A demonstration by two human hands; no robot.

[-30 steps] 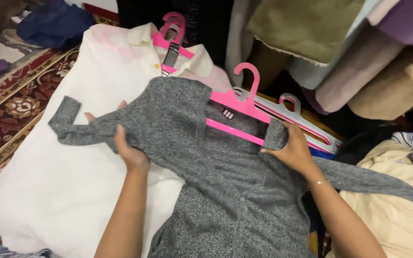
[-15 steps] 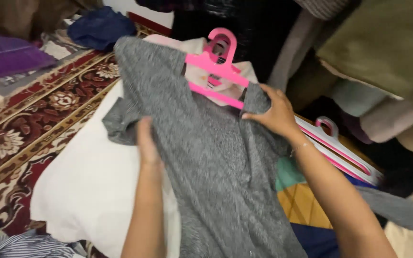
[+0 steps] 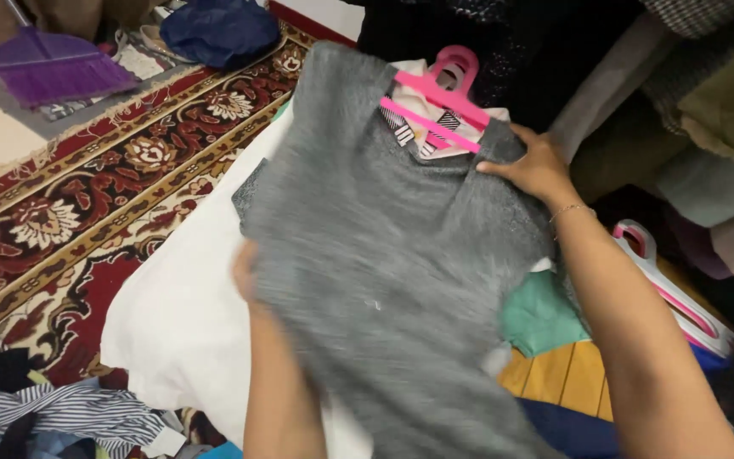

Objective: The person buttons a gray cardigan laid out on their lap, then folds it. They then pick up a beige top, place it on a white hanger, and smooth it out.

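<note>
While the grey sweater [image 3: 392,263] lies spread over a white garment [image 3: 189,323] on the heap, its neck sits on a pink hanger [image 3: 439,102], with a striped collar showing under the hanger's bar. Right hand [image 3: 535,166] pinches the sweater's shoulder just beside the hanger, fingers closed on the knit. Left hand [image 3: 245,270] is at the sweater's near edge, mostly hidden by the cloth and blurred — I cannot tell whether it grips or only presses.

To my eye the step is settling the sweater square on the hanger, and it would go best if both shoulders are seated evenly on the arms, the knit drawn flat without stretching, and the collar beneath kept clear.

Around it: a second pink hanger [image 3: 681,297] lies near the right forearm, a green cloth [image 3: 537,314] peeks out beside the sweater, a patterned red rug [image 3: 78,212] runs to the left, and a purple broom [image 3: 53,64] rests well apart at the far corner.
</note>
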